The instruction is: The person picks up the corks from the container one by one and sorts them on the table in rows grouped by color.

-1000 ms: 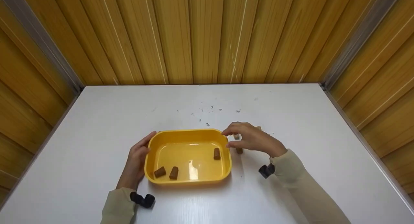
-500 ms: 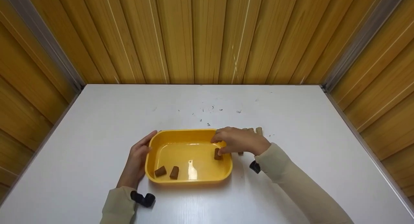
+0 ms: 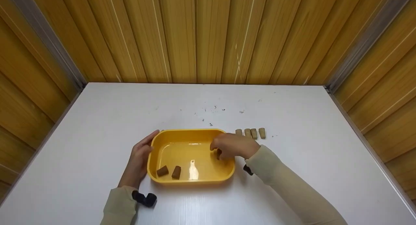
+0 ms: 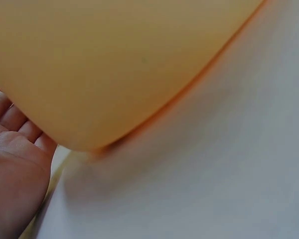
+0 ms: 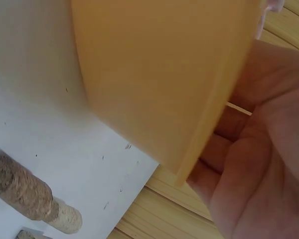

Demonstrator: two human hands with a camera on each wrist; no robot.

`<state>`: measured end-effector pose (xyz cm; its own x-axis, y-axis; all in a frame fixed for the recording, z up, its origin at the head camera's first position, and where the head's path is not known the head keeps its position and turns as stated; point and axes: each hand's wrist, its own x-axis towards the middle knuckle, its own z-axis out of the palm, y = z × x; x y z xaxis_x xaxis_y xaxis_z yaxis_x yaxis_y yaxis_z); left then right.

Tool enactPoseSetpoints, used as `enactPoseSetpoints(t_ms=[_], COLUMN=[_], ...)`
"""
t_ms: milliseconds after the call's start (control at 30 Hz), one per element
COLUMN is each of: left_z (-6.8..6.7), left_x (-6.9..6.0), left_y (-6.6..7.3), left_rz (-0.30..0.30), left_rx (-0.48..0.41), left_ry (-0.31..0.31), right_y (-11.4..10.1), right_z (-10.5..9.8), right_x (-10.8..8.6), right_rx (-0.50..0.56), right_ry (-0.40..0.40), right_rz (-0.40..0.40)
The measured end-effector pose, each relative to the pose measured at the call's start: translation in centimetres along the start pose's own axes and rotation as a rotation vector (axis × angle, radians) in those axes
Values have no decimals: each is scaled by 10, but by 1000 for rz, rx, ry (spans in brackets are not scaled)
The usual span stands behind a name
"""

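A yellow plastic tray (image 3: 191,182) sits on the white table, tilting slightly in neither direction that I can make out. My left hand (image 3: 138,160) holds its left side, thumb over the rim and fingers along the outer wall. Inside the right end, my right hand (image 3: 232,145) reaches over the rim and pinches a brown cork stopper (image 3: 218,154), mostly covered by the fingers. Two more brown corks, a left one (image 3: 162,171) and a right one (image 3: 176,172), lie near the tray's front left corner. In the right wrist view the tray wall (image 5: 154,74) hides the fingertips.
Several lighter corks (image 3: 253,134) stand in a row behind my right hand, right of the tray. Small dark flecks (image 3: 211,124) mark the table beyond the tray. Yellow wood-look panels (image 3: 208,36) enclose the table's back and sides.
My right hand has moved left and down from outside the tray's right rim to the cork inside, uncovering the row of lighter corks. The left hand keeps its hold.
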<state>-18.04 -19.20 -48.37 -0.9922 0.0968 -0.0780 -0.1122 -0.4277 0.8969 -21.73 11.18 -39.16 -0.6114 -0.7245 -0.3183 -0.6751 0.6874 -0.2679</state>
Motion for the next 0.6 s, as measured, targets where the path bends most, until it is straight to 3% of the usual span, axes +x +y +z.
enactPoseSetpoints(t_ms=[400,600], left_z=[1,-1], left_x=[1,1], left_y=[0,-1], left_rz=[-5,1], left_rx=[11,18], left_ry=[7,7], right_y=[-2,2], right_z=[6,8], right_x=[3,4], right_rx=[-27,9], right_ry=[-7,-6], right_rz=[42,-4])
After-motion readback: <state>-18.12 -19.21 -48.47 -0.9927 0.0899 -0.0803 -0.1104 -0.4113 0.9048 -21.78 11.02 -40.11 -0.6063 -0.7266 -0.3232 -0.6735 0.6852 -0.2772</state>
